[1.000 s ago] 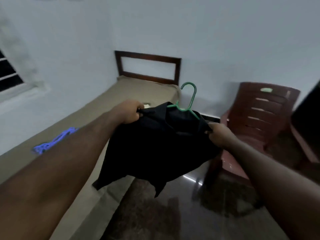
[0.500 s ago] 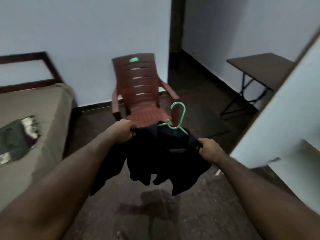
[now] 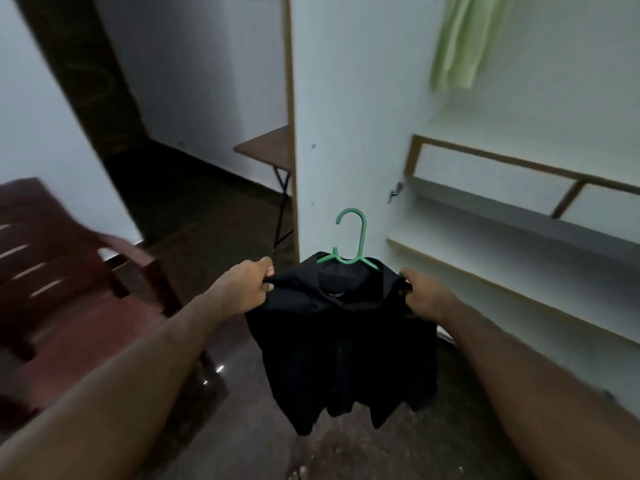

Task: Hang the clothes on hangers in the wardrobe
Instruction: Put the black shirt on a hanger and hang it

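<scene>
Head camera, looking forward and down: a black shirt [image 3: 346, 341] hangs on a green hanger [image 3: 350, 239]. The hook stands upright above the collar. The shirt is dark and plain, with a small pale label inside the neck. Its body falls in loose folds towards the dark floor [image 3: 346, 452].

Half a second ago the view faced a brown chair [image 3: 69, 289] and a doorway, with a bed at the left edge. The view has since swung to the right. The chair now sits at the left edge and the bed is gone. An open wardrobe [image 3: 502, 216] fills the right side, with white shelves and a pale green garment [image 3: 460, 46] hanging high inside. A small table [image 3: 268, 147] shows behind the wardrobe's white side panel. The shirt was bunched before and now hangs flatter and wider.

The shirt is held in the air in front of the wardrobe, between the two hands, which are well apart. The left hand [image 3: 244, 291] grips the shirt's left shoulder with curled fingers. The right hand [image 3: 427, 296] grips the right shoulder the same way. The hook rises midway between them.
</scene>
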Motion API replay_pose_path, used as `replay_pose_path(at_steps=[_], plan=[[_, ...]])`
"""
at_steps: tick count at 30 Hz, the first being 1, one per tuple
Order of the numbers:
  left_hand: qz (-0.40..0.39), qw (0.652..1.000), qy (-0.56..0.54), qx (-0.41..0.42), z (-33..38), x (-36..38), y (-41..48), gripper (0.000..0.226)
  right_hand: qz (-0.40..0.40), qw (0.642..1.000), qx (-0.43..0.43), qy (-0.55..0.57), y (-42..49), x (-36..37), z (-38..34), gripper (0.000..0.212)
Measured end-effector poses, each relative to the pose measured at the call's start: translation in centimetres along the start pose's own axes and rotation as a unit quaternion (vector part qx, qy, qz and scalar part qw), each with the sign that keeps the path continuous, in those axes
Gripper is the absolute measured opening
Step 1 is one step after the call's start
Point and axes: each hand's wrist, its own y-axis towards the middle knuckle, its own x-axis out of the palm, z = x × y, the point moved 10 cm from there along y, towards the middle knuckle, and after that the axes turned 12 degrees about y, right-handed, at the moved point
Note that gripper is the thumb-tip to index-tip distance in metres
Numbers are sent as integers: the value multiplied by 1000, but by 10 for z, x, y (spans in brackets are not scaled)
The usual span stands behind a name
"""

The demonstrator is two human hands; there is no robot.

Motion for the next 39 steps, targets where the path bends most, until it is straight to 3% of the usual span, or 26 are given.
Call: replay_pose_path(at_steps=[6,11,20,29,39], plan=[[77,988,-68,114,117,-64,110,10,76,995,41,-53,22,-134,54,21],[238,949,-83,189,208,-168,171,11,247,963,57,-88,21,-274,65,22],[230,941,-34,246,310,-235,278,14,317,933,101,-138,57,-403,97,18],[304,920,-23,246,407,-351,384,20,357,910,38,-207,137,-561,115,19],[427,882,-56,193,481,-564,446,27,455,860,-140,-183,200,-792,51,11]])
